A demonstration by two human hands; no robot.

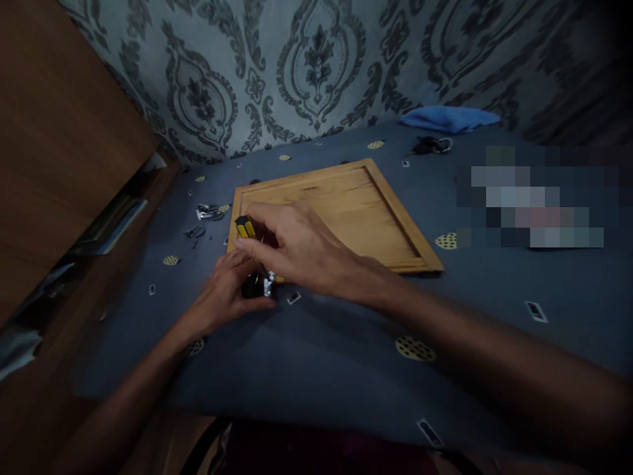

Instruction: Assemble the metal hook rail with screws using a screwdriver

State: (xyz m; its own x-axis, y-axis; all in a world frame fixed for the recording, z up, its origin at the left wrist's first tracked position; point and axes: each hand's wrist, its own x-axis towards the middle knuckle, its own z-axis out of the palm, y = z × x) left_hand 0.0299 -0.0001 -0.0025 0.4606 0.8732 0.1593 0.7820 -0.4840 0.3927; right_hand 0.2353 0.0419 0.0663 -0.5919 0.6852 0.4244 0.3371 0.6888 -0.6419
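My right hand (pixel 301 247) is closed around the yellow-and-black handle of a screwdriver (pixel 245 227), held upright over the near left corner of a framed wooden panel (pixel 321 211). Most of the screwdriver's shaft is behind my fingers. Just below, my left hand (pixel 230 287) curls its thumb and fingers round a shiny metal hinge (pixel 268 285) at the panel's corner. The hinge is partly covered by my fingers, and I cannot tell whether the screwdriver tip touches it.
Left of the panel lie another metal hinge (pixel 210 212) and a small dark metal piece (pixel 195 232) on the dark patterned cloth (pixel 336 356). A blue cloth (pixel 449 119) and a black item with a ring (pixel 432 145) are at the back right. A wooden cabinet (pixel 64 145) stands left.
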